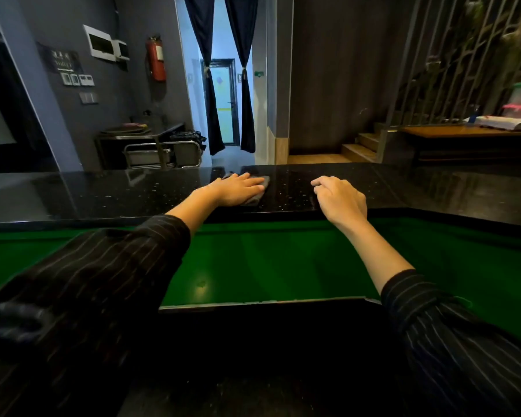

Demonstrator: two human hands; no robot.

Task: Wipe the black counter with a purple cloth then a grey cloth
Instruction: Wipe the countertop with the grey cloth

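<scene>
Striped sleeves (88,281) fill the near foreground, both arms reaching forward over a green surface (268,266) to the black desk (133,194) beyond.

Left hand (235,189): laid palm down on a cloth (266,182), fingers (253,183) straight and close together, pressing on it rather than gripping it. A flat hand spreads the pressure so the whole cloth meets the polished top. The cloth lies near the middle of the desk, toward the far edge, mostly covered by the hand; only a fringe shows past the fingertips and under the palm.

Right hand (340,201): apart from the cloth, to its right, near the front edge of the desk. Its fingers (322,183) are loosely curled and hold nothing. The fingertips appear to touch the top, probably to steady the body during the long reach.

Cloth colour: reads as grey in this dim light, though a dull purple cannot be wholly ruled out. No second cloth is in view. If grey, the work would be in its second pass.

Desk surface: glossy, speckled, with reflections to the left of the cloth. Whether it is wet or dry cannot be determined.
</scene>
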